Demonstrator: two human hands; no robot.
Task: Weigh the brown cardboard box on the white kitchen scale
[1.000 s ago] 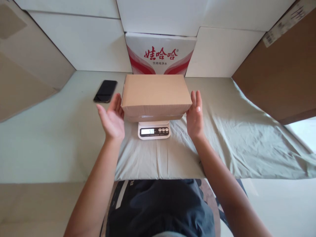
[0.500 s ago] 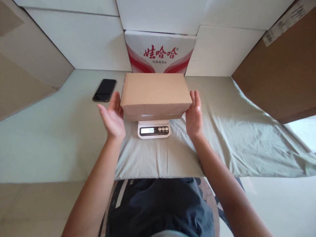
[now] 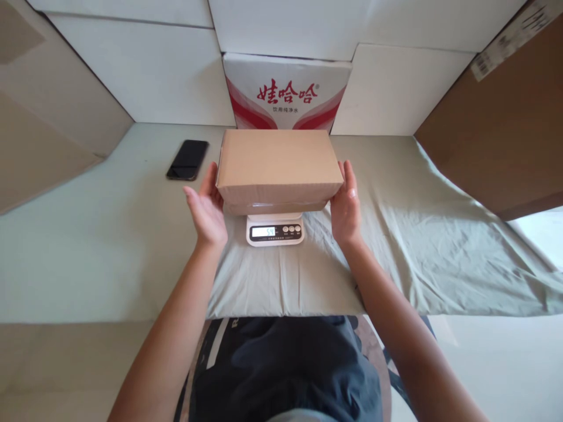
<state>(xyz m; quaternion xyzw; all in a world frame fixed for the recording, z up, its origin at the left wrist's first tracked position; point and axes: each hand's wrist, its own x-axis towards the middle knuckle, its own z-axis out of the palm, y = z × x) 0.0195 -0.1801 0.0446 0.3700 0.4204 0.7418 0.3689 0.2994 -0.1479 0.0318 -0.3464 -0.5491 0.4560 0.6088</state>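
A brown cardboard box [image 3: 280, 158] rests on a small white kitchen scale [image 3: 275, 240], hiding its platform. The lit display shows what looks like 54. My left hand [image 3: 209, 214] is at the box's left side, fingers stretched along it and thumb spread away. On the other side my right hand [image 3: 346, 208] stands upright with straight fingers by the right edge. Some fingertips are partly hidden behind the box, and I cannot tell how firmly either hand touches it.
A dark smartphone [image 3: 188, 159] lies left of the box on the pale green cloth [image 3: 281, 287]. Behind stands a white and red carton [image 3: 288, 88] with Chinese print. Large cardboard boxes flank the table at left [image 3: 53, 111] and right [image 3: 501, 129].
My left hand has moved slightly right, closer to the box. The right hand, box and scale look almost unchanged, and the display reads the same.
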